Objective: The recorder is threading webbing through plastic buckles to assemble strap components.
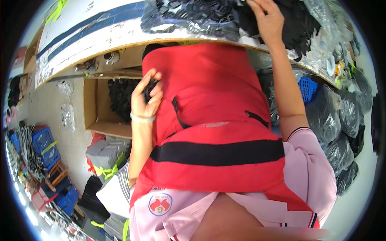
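- My left hand [146,98] curls its fingers around a small black plastic buckle piece [150,89], pinching it between thumb and fingertips against the left edge of the red fabric vest [209,104].
- A pale green band [142,118] sits on that wrist, just below the grip.
- The red fabric vest with black webbing straps hangs down from the table edge over my lap; one broad black strap [217,152] crosses it well below my left hand, and a thinner black strap [179,114] runs just to the right of it.
- My right hand [268,19] reaches up and away onto the white worktable [100,32], fingers spread and bent down onto a heap of black plastic buckles in clear bags [189,16]; whether the fingertips have closed on a piece I cannot tell.
- Left of my left hand, just behind it, stands an open brown cardboard box [96,108] with more black parts inside.
- Right of my right forearm lie dark shiny plastic bags [341,120] and a blue plastic basket [309,87].
- Far below my left hand, on the floor, are blue plastic crates [44,144].
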Demonstrator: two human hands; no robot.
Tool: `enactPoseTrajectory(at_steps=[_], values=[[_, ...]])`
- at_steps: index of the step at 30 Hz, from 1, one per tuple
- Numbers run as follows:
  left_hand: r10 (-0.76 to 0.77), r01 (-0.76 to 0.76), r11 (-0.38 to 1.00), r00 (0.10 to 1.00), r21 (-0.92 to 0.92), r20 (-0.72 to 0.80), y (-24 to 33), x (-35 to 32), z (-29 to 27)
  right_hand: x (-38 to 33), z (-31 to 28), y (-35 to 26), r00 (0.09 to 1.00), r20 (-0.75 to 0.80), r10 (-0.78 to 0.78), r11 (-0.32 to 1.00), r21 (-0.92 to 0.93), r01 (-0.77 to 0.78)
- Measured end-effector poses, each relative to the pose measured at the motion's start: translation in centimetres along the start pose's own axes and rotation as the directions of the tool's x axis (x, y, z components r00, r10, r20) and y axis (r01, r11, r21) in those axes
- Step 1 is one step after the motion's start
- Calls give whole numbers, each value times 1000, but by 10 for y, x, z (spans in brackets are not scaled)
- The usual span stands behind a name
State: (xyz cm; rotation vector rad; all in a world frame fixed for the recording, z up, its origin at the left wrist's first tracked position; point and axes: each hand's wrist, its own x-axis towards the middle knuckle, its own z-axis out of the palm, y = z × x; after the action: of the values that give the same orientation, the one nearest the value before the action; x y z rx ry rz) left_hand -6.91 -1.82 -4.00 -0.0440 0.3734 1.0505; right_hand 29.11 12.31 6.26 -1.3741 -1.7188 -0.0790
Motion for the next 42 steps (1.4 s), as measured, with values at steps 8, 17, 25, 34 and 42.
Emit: enactPoseTrajectory(at_steps=[8, 17, 25, 34, 42], values=[[-102, 112, 987, 991, -111, 90, -19, 26, 44, 11, 10, 6, 979, 107, 174, 951, 239, -196], [-146, 152, 986, 985, -62, 90, -29, 24, 33, 35, -6, 4, 861, -506, -55, 984, 117, 131], [70, -33, 769, 997, 639, -33, -47, 25, 53, -64, 10, -113, 515, 855, 62, 614, 374, -695], [312, -170, 387, 949, 906, 45, -61, 16, 37, -99, 32, -109, 290, 956, -42, 616, 254, -746], [195, -3, 772, 953, 635, -233, -46, 10, 33, -114, 20, -112, 302, 950, 79, 372, 253, -893]])
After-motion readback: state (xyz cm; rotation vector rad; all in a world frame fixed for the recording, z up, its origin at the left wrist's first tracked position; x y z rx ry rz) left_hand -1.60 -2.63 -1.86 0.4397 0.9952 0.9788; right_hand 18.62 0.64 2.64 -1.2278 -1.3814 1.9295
